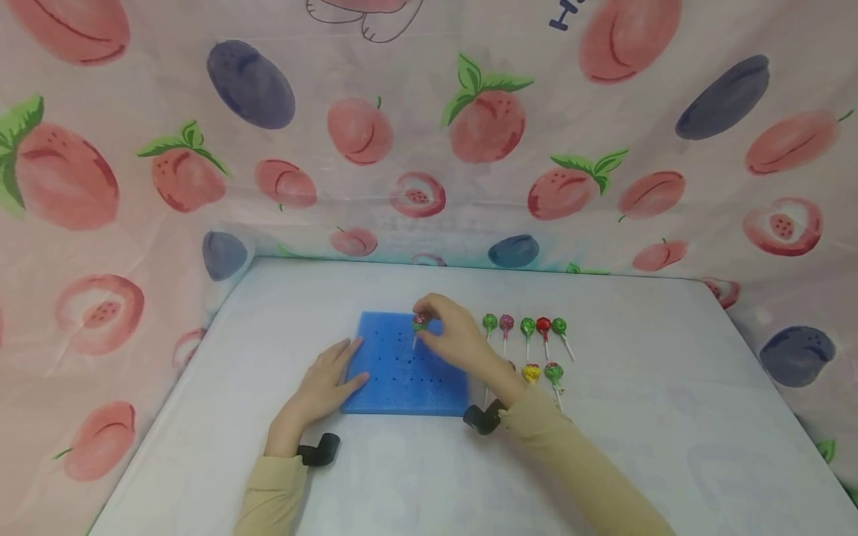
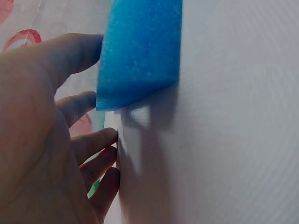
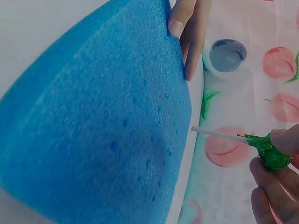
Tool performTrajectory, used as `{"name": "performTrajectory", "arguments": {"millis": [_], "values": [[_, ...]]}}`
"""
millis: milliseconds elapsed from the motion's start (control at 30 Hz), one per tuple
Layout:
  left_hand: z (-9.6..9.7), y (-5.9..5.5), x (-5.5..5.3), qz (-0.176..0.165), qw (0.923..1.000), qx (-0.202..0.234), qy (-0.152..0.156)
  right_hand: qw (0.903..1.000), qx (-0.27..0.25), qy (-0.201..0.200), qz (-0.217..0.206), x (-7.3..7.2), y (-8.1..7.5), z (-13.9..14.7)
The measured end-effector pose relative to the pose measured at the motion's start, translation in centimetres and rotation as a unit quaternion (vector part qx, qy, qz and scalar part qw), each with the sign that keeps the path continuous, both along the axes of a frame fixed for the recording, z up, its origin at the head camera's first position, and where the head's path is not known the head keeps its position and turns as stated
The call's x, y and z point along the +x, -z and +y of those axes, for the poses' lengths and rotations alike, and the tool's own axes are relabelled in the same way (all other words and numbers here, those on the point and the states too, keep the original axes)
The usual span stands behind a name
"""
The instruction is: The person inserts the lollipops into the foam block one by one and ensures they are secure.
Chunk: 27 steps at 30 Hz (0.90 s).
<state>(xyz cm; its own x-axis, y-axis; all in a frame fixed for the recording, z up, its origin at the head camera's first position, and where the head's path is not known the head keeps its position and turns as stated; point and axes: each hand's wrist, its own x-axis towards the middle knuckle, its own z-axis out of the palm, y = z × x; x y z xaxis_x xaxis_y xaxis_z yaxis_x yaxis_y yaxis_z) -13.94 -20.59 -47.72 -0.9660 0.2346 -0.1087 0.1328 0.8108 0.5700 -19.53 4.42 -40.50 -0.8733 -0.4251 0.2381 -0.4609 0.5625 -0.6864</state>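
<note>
While the left grip rests spread against a blue foam block, the right grip pinches a wrapped lollipop.
The lollipop hangs above the block, stick downward; other lollipops lie right on the worktop.

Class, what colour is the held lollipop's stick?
White; the stick shows best in the right wrist view.

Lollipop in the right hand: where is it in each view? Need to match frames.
Head: just below centre, lollipop pinched by the right hand, seen against the blue block.
Left wrist: not in it.
Right wrist: lower right, green-wrapped lollipop, stick pointing left.
Shared landmark: the blue block, centre in head, top in left wrist, left side in right wrist.
</note>
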Motion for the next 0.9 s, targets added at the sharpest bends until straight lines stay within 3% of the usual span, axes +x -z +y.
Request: {"name": "performTrajectory", "arguments": {"millis": [300,633,900], "values": [[0.2,-0.1,0.2,-0.004,1.0,-0.001,-0.006,0.9997,-0.011,0.001,-0.02,-0.4,0.3,-1.3],[0.3,0.2,0.4,0.0,0.9999,-0.008,-0.008,0.9993,-0.032,-0.019,-0.006,-1.2,0.9,-2.4],[0.4,0.3,0.5,0.0,1.0,-0.004,-0.008,0.9988,-0.031,-0.032,-0.019,-2.0,1.5,-3.6]]}}
